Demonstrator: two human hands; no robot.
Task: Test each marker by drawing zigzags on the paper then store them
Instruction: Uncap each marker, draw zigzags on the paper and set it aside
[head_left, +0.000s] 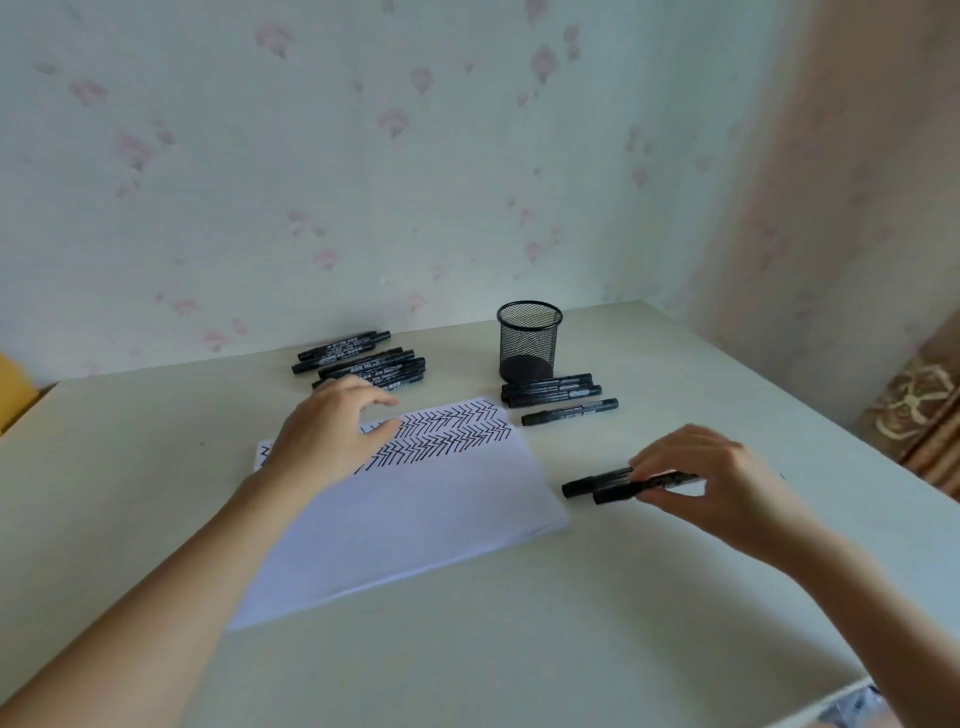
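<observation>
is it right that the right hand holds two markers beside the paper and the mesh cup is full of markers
Not quite. The head view shows the mesh cup holding no markers. The rest stands: the right hand holds two markers beside the paper.

black markers (618, 483) capped, paper (415, 519) zigzagged

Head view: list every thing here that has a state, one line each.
Paper: flat on table, far strip filled with zigzags.
Mesh cup: upright, no markers visible inside.
Far marker pile: lying, capped.
Markers by cup: lying, capped.
Left hand: open, over paper.
Right hand: grips two markers.
</observation>
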